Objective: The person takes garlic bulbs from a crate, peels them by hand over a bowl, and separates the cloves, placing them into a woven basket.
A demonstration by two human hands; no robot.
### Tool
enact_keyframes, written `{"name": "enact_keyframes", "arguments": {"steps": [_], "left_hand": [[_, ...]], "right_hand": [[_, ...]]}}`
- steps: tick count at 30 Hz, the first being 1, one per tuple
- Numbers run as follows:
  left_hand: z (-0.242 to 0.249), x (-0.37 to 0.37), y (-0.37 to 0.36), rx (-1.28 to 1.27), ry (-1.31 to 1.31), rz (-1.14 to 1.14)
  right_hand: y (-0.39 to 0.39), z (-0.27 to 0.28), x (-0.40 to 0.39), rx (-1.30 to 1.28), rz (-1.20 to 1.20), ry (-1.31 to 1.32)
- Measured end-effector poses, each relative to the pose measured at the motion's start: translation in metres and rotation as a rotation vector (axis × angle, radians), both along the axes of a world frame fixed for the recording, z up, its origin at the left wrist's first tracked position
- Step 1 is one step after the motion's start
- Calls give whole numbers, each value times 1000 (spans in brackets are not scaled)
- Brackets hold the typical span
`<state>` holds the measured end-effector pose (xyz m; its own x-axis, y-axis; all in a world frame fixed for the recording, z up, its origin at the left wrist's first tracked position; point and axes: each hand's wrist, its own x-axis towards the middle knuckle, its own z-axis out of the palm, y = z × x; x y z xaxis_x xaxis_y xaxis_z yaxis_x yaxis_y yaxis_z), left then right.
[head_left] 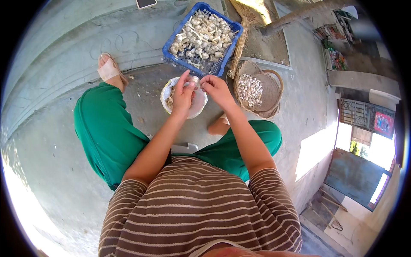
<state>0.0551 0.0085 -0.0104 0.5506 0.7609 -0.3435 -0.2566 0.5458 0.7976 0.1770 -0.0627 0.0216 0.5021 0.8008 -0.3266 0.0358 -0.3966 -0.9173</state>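
My left hand [183, 95] is closed around a pale garlic bulb [195, 80], gripping it between thumb and fingers. Close beside it, my right hand [217, 89] has its thumb and fingertips pinched together at the bulb's right edge; what lies between them is too small to make out. Both hands are above a white-lined tub [199, 107] with brownish scraps at its left side. Beyond them sits a blue plastic crate [168, 50] holding many whole garlic bulbs [204, 34]. To the right, a woven basket [270, 92] contains a heap of loose garlic cloves [250, 90].
A straw broom [240, 43] lies along the crate's right side. A phone [146, 4] rests on the ledge at the top. My sandalled foot [112, 70] is left of the crate, and my other foot [219, 127] is near the tub. A wooden post [299, 15] slants at upper right.
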Motion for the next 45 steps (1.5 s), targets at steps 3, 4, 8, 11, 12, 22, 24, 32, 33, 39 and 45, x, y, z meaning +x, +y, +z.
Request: {"name": "enact_keyframes", "arguments": {"steps": [3,4,8,11,12,22,24,32,33,39,45], "left_hand": [[-4,-4,-2,33,-35,-237],[-2,-4,-6,33,-33,-237],[-8,-10,-12,180,44,-202],[-10,-18,-14,173,146,-272],[-10,-20,-14,85,180,-306],[2,-31,-19,40,-138,-315],[3,-32,-17,-15,-191,-272],[-2,-36,-10,-174,-196,-294],[-2,-36,-11,-137,-194,-284],[2,-41,-8,92,-71,-465],[7,-37,-13,442,-62,-402]], "right_hand": [[-9,24,-38,82,-51,-96],[-12,23,-47,83,-50,-95],[-19,2,-77,163,-200,-345],[-26,-13,-81,253,-186,-555],[-25,-15,-81,282,-166,-643],[-28,-30,-64,514,-525,269],[-33,-38,-59,363,-487,150],[-35,-45,-63,481,-256,-202],[-38,-38,-66,365,-241,164],[-40,-20,-61,345,-252,345],[-44,-15,-54,404,-247,428]]}}
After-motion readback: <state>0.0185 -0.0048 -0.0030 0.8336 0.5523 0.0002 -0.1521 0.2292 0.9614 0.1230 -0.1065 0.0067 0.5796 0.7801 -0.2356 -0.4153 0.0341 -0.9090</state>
